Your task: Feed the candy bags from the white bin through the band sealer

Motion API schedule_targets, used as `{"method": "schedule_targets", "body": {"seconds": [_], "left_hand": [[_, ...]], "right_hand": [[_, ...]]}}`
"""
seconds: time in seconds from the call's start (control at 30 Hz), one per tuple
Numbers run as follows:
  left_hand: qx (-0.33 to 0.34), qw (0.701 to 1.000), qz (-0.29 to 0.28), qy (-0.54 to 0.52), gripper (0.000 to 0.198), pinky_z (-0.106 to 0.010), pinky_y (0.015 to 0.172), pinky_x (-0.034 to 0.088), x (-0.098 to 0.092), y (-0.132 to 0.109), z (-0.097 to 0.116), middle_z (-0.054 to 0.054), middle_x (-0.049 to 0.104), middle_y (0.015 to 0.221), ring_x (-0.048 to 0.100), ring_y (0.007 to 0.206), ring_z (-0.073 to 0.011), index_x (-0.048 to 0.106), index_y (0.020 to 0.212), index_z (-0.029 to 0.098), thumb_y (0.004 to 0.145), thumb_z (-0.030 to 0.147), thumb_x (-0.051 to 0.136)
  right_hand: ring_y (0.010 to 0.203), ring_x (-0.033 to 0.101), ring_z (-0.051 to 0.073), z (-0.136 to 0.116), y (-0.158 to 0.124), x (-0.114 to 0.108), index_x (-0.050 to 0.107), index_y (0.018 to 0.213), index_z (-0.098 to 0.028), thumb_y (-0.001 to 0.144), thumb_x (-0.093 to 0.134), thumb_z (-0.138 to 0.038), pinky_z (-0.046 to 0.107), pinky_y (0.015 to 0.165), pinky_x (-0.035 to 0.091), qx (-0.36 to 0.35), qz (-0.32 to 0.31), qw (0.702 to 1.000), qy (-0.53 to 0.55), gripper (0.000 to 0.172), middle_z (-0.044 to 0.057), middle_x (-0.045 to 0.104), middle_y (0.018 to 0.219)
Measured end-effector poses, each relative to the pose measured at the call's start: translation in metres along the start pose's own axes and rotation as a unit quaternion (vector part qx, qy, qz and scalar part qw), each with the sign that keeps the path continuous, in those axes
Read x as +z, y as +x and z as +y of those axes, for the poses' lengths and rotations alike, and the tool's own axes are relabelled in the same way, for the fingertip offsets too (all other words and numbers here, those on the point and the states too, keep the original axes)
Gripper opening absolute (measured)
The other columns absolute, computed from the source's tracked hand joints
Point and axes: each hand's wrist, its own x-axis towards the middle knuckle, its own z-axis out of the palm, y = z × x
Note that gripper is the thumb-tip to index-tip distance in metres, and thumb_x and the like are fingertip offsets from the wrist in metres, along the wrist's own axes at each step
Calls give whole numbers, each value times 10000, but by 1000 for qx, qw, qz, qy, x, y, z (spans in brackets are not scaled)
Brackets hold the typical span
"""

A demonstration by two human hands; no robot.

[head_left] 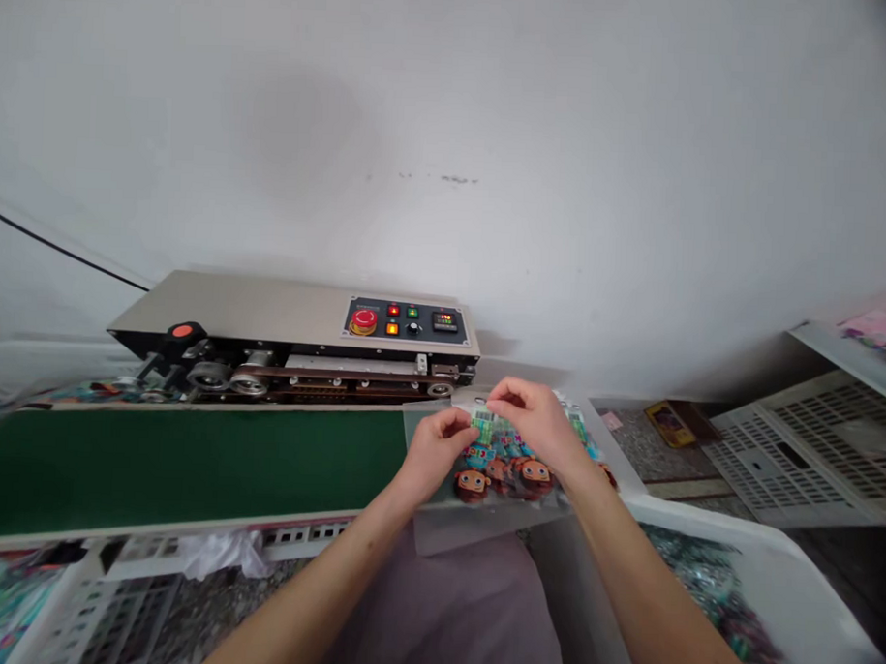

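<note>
Several small printed plastic packets [534, 477] with brown cartoon faces lie side by side on a translucent sheet [450, 534] at the right end of the green conveyor belt [191, 468]. My left hand [436, 453] pinches the left edge of the leftmost packet [473, 482], near its green-and-white upper part. Close by, my right hand [538, 424] has thumb and forefinger pressed together at the same packet's top. The fingers partly cover that upper end. Just left of the hands stands a beige band sealer [269, 311] with lit buttons and a display.
A white tub [790, 567] of shiny packets stands at the lower right. Grey plastic crates [809, 451] lean beyond it. Another crate [105, 620] and colourful packets [4, 598] sit below the belt at left. A white wall [450, 129] rises behind the sealer.
</note>
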Motion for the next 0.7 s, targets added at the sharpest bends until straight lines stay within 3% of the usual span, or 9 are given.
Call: {"method": "schedule_targets", "body": {"seconds": [0.13,0.23,0.3,0.37,0.43,0.5,0.6,0.7], "left_hand": [[-22,999,-27,-13,244,-219,582,443,-1,0,2,38,582,702,532,637,-109,654,827,170,727,371,750],[-42,999,-11,26,226,-235,579,485,-4,3,-7,16,624,760,584,657,-129,659,932,173,764,316,707],[-36,994,17,98,259,-261,620,519,-7,2,-13,0,664,816,619,679,-142,647,1059,184,808,248,654],[17,973,47,224,355,-318,751,556,-10,-2,-17,-39,708,962,665,800,-171,608,1207,202,853,181,596],[113,917,44,381,394,-382,945,526,-13,-7,-20,-90,693,1179,655,1045,-211,577,1296,203,907,154,535],[196,834,-19,516,407,-443,1105,426,-14,-10,-23,-124,598,1396,532,1303,-250,544,1372,186,971,199,477],[229,726,-116,637,487,-565,1209,253,-14,-10,-33,-120,428,1578,332,1483,-279,443,1488,185,1033,352,399],[214,688,-113,684,528,-652,1216,126,-13,-9,-42,-99,343,1627,261,1520,-273,361,1544,216,1053,404,317]], "right_hand": [[668,525,142,5,4,-1,615,686,-212,775,584,-257,265,654,368,-38,21,997,-65,105,-28,599,689],[682,540,133,16,11,5,613,690,-210,781,557,-189,251,670,376,-48,29,985,-164,109,-24,611,723],[673,540,134,24,18,11,622,701,-210,794,540,-166,250,661,373,-33,30,976,-214,132,-20,609,726],[674,535,145,30,25,19,635,704,-210,808,521,-152,263,654,362,-19,40,969,-245,165,-8,610,736],[701,542,165,32,31,25,659,722,-209,829,511,-152,281,664,360,-13,46,963,-266,192,14,629,765],[784,568,195,34,32,28,695,783,-204,853,509,-157,300,718,382,-12,47,958,-284,204,44,663,828],[970,582,252,41,17,22,731,987,-187,895,506,-173,350,862,402,-27,52,939,-339,243,97,703,997],[1117,556,296,57,-19,9,703,1167,-191,951,487,-233,405,944,397,-53,72,889,-449,309,119,697,1178]]}}
